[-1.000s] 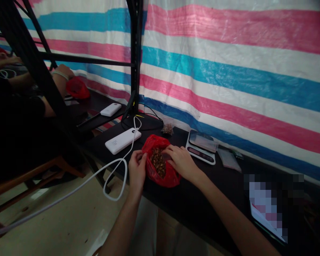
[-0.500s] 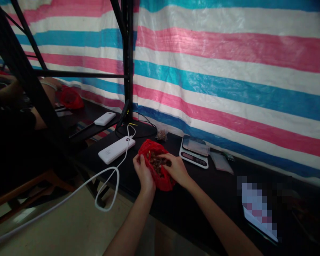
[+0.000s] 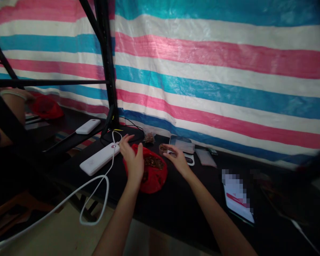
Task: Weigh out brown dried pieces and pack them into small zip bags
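A red plastic bag (image 3: 152, 177) full of brown nut-like pieces lies open on the black table (image 3: 181, 202). My left hand (image 3: 132, 156) rests on the bag's left rim with its fingers spread. My right hand (image 3: 177, 158) hovers to the right of the bag, over the front edge of a white kitchen scale (image 3: 184, 144). Its fingers curl round a small brown clump like the bag's contents; the grip is blurred.
A white power bank (image 3: 100, 159) with a looping white cable (image 3: 96, 185) lies to the left. Small clear bags (image 3: 205, 157) and a blurred-out device (image 3: 238, 199) lie to the right. A black metal post (image 3: 106, 71) stands before the striped tarp (image 3: 216, 71). Another person's arm (image 3: 13, 103) and red bag (image 3: 46, 106) are far left.
My right hand came out of the red bag and moved right toward the scale. My left hand let go of the rim and spread its fingers. The camera swung right.
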### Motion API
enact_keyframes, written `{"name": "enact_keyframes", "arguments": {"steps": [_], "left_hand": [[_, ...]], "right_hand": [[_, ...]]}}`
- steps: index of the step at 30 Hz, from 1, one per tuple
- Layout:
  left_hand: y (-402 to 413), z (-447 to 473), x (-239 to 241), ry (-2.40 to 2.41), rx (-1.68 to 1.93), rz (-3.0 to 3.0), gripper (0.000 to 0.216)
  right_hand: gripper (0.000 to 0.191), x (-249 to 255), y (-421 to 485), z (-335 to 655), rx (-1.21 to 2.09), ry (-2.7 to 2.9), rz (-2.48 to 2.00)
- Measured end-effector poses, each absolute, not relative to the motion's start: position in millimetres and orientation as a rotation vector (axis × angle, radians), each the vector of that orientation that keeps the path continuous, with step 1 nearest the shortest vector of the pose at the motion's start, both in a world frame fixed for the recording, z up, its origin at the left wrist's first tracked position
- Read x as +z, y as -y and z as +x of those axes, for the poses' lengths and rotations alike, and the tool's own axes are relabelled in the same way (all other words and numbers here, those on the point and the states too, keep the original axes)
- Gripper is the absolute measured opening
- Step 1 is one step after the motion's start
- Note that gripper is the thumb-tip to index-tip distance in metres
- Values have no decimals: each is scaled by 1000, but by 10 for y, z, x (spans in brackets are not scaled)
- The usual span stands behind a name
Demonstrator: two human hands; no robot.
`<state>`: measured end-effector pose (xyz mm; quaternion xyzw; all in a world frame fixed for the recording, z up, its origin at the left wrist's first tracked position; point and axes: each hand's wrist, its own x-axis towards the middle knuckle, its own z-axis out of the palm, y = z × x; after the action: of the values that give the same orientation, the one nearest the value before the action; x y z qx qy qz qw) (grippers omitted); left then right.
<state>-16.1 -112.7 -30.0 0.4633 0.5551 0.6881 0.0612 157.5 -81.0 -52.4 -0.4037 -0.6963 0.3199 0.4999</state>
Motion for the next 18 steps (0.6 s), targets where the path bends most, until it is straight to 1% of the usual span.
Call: {"name": "enact_keyframes", "arguments": {"steps": [3, 5, 6, 8, 10, 12, 15, 18], "left_hand": [[797, 102, -94, -1339, 1801, 1910, 23], [537, 379, -66, -1217, 1504, 2160, 24], [412, 534, -75, -1161, 1318, 2290, 30], [194, 848, -119, -1009, 922, 2487, 52], [26, 1125, -177, -897, 671, 2569, 68], [-97, 1328, -241, -860, 566, 2616, 71], [-218, 1462, -336, -838, 516, 2651, 59], [-271, 1434, -393, -837, 609, 2628, 49]], "right_hand": [[38, -510, 647, 1922, 707, 1388, -991], [42, -530, 555, 2160, 594, 1205, -1008], [44, -547, 516, 2271, 535, 1130, -1017], [46, -591, 456, 2460, 453, 1052, -1033], [46, -640, 415, 2596, 402, 1035, -1073], [44, -686, 392, 2679, 371, 1037, -1105], [41, -730, 377, 2730, 378, 1022, -1098], [41, -724, 382, 2733, 418, 988, -1046]]}}
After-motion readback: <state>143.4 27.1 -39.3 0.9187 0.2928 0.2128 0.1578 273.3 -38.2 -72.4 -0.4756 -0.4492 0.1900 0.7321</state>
